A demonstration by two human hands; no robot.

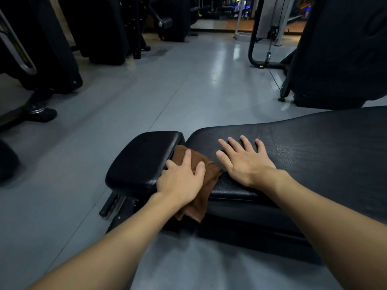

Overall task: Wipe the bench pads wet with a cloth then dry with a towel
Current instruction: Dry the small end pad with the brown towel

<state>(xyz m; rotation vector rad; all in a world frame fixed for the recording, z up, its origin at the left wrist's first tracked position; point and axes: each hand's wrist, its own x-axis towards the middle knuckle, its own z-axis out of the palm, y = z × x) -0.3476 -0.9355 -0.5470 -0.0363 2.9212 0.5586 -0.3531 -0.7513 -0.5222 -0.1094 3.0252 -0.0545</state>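
Grey floor (125, 105) lies wide open left of the long pad (314, 155), with dark machines (52, 49) well beyond. The seat pad (142, 162) sits just left of the long pad, a narrow gap between their edges. The brown cloth (209, 181) drapes the long pad's left end, and the left hand (180, 181) presses it, fingers spread. The right hand (245, 162) lies flat on the long pad, fingers splayed, holding nothing.

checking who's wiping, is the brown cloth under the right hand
No, the brown cloth lies under the left hand; the right hand rests flat on the long pad.
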